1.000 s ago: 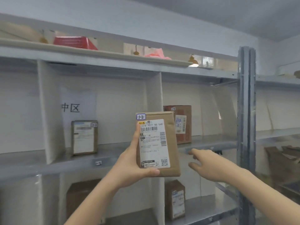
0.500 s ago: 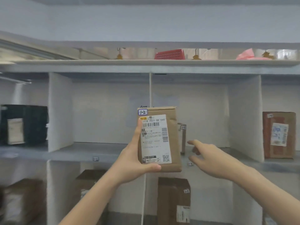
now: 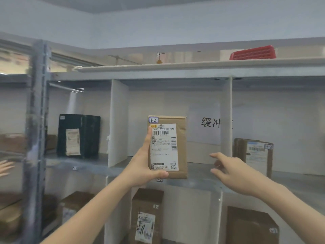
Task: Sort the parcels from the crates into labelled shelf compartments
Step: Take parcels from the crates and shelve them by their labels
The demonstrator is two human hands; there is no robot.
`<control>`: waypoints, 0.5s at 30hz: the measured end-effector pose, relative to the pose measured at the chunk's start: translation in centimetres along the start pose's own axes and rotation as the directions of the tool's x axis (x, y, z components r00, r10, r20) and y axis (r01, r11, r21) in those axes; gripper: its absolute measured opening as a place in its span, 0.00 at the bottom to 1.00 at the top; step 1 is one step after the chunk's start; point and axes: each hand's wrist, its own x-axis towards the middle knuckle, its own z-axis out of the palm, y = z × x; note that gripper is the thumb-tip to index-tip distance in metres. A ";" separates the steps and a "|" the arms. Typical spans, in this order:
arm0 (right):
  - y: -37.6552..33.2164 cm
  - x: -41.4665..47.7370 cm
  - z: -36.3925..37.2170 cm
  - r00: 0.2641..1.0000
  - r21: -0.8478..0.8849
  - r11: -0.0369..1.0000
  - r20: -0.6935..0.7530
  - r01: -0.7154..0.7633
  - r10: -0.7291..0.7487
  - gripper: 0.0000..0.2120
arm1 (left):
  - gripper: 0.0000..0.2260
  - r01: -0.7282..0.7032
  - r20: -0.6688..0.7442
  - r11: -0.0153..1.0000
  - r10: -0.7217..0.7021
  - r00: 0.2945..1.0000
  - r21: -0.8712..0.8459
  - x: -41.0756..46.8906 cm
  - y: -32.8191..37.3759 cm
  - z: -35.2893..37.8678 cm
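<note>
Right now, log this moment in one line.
left hand: holds parcel tagged 1-2 | right hand: open, empty | shelf tag: 1-2, just below parcel

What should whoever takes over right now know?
Left hand grips the brown parcel, marked 1-2, upright before the middle compartment. Right hand is open beside it, holding nothing.
The shelf-edge tag just under the parcel seems to read 1-2. A black parcel stands in the compartment to the left, a second brown parcel to the right.
Done: parcel picked, slot apparently found.
Left: set it inside; crates are out of view.
</note>
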 end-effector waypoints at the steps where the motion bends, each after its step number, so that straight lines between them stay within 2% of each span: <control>1: -0.2 0.7 0.2 1.000 -0.005 1.000 0.003 0.011 -0.011 0.25 | 0.60 -0.002 -0.005 1.000 0.002 1.000 0.000 0.4 -0.5 -0.1; 8: -1.9 6.5 2.6 0.999 0.036 0.999 0.014 0.038 -0.039 0.25 | 0.60 -0.002 -0.118 1.000 -0.001 0.993 -0.021 3.3 -3.7 -0.4; 11: -3.2 8.8 4.1 0.999 0.052 0.999 0.050 0.015 -0.018 0.27 | 0.60 0.001 -0.107 1.000 -0.003 0.994 -0.024 4.8 -5.9 -1.4; 15: -5.9 12.3 5.9 1.000 0.089 0.996 -0.005 0.009 -0.009 0.30 | 0.60 -0.025 -0.070 0.999 0.023 0.997 -0.033 6.6 -9.3 -3.2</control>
